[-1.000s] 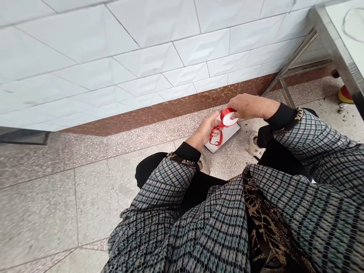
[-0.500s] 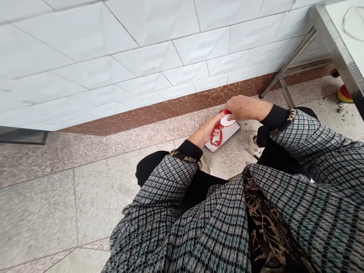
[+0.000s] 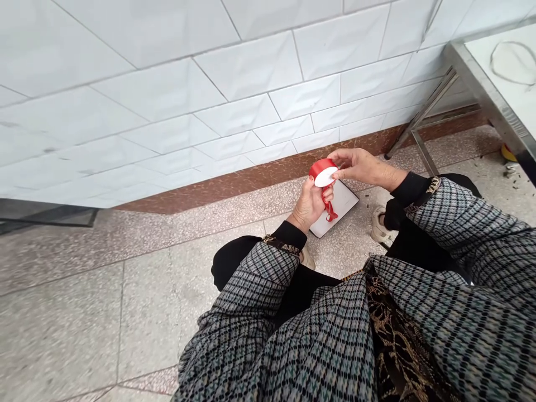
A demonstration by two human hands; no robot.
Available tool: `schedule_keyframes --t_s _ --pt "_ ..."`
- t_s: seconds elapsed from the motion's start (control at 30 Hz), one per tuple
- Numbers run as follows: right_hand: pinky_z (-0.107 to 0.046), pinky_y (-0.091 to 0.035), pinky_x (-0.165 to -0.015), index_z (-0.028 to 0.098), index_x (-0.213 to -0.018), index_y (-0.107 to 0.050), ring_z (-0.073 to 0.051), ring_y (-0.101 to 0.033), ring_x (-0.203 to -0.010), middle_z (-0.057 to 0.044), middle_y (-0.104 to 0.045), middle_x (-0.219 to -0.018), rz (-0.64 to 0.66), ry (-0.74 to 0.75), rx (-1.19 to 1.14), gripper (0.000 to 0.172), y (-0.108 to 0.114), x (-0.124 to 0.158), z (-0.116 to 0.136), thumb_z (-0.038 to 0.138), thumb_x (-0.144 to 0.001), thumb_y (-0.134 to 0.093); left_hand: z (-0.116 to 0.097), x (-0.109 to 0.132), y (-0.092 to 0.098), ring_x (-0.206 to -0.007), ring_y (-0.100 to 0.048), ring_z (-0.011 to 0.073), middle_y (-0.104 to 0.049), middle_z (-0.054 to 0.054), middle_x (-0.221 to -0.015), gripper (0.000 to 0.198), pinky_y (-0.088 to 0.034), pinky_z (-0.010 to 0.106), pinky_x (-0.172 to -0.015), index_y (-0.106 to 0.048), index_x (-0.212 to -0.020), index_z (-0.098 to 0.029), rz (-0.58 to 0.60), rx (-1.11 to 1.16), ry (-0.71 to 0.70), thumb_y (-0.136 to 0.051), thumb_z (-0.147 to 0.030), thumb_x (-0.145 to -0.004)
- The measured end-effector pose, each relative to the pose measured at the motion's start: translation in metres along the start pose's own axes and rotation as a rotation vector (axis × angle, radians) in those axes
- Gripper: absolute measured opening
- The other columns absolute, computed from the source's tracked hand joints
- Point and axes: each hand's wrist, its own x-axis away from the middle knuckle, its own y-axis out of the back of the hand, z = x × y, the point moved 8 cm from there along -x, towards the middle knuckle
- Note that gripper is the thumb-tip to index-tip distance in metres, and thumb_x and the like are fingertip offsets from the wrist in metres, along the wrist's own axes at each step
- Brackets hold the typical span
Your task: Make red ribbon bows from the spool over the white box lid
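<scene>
Both my hands are on a roll of red ribbon (image 3: 321, 166) with a white flat side, held up over the floor near the wall. My left hand (image 3: 309, 206) is closed below it, thumb against the roll's lower edge. A loose loop of ribbon (image 3: 330, 212) hangs from my left fingers. At the roll's right side, my right hand (image 3: 360, 168) pinches it, thumb on the white face and fingers along the top. Beneath the hands lies a flat white rectangular thing (image 3: 344, 202) with a dark edge, partly hidden by the left hand and ribbon.
White tiles (image 3: 234, 84) cover the wall, with a brown skirting (image 3: 184, 195) below. A metal-framed table (image 3: 481, 72) stands at right, a thin loop of cord or wire (image 3: 513, 61) on its top. Small dark bits litter the speckled floor (image 3: 151, 301). My shoe (image 3: 379, 226) is near the white rectangle.
The roll has been raised and turned, so its red rim shows more. My right hand has gone from a bent, closed grip to longer fingers at its side. The view has shifted slightly.
</scene>
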Motion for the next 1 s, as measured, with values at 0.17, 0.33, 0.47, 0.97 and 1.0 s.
schedule_keyframes --t_s 0.17,0.33,0.47,0.97,1.0 --pt "-0.047 -0.059 -0.104 0.022 -0.121 -0.078 -0.024 -0.072 -0.105 -0.006 -0.08 -0.117 -0.038 0.108 0.071 0.04 -0.001 0.002 0.006 0.029 -0.084 -0.09 -0.004 0.002 -0.002 -0.057 -0.042 0.0087 -0.063 0.001 -0.079 0.054 -0.04 0.022 -0.052 -0.071 -0.098 -0.02 0.023 -0.011 -0.044 -0.069 -0.073 -0.1" --pt "-0.048 -0.057 -0.11 0.022 -0.119 -0.078 -0.026 -0.071 -0.115 -0.007 -0.079 -0.122 -0.038 0.21 0.204 0.033 -0.001 0.006 0.017 0.026 -0.088 -0.088 -0.004 0.001 -0.004 -0.056 -0.041 0.0102 -0.06 0.003 -0.075 0.051 -0.037 0.025 -0.051 -0.069 -0.093 -0.019 0.05 -0.067 0.012 -0.063 -0.068 -0.104" --pt "-0.048 -0.057 -0.111 0.022 -0.116 -0.077 -0.026 -0.07 -0.117 -0.007 -0.079 -0.121 -0.026 0.208 0.114 0.032 -0.008 0.007 0.015 0.03 -0.088 -0.089 0.003 0.001 -0.004 -0.054 -0.036 0.0087 -0.053 0.0 -0.069 0.022 -0.028 0.022 -0.048 -0.063 -0.085 -0.018 0.047 -0.096 0.069 -0.073 -0.034 -0.096" --pt "-0.034 -0.061 -0.078 0.022 -0.11 -0.07 -0.02 -0.068 -0.09 -0.002 -0.073 -0.095 0.072 0.109 -0.223 0.046 -0.026 0.013 0.011 0.057 -0.087 -0.088 0.011 0.009 -0.026 -0.059 -0.043 0.007 -0.052 -0.004 -0.068 0.038 -0.04 0.02 -0.058 -0.056 -0.079 -0.018 0.14 -0.199 0.017 -0.09 -0.027 -0.093" --pt "-0.034 -0.061 -0.079 0.022 -0.11 -0.07 -0.02 -0.068 -0.091 -0.003 -0.074 -0.096 0.057 0.112 -0.21 0.047 -0.023 0.013 0.011 0.058 -0.086 -0.088 0.01 0.01 -0.026 -0.059 -0.044 0.0072 -0.052 -0.003 -0.069 0.038 -0.042 0.021 -0.059 -0.056 -0.078 -0.018 0.153 -0.198 0.017 -0.09 -0.027 -0.094"
